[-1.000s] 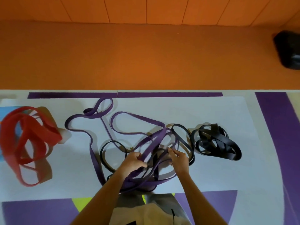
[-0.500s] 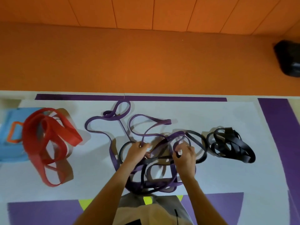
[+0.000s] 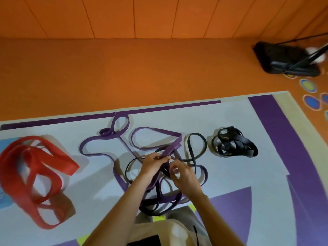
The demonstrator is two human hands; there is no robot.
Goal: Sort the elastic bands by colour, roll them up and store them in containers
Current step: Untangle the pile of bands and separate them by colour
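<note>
Two grips nearly touching | left grip (image 3: 155, 161) holds purple band (image 3: 173, 146), running far-right | right grip (image 3: 183, 174) pinches black band (image 3: 206, 145)

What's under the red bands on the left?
Under the red bands, a light-blue item shows at the far left edge, and the white sheet through their loops. The bands hide most of the blue item; what it is cannot be told.

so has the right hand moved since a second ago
Yes. The right hand has drawn leftward, away from the black pile, and now meets the left hand on the tangle.
</note>
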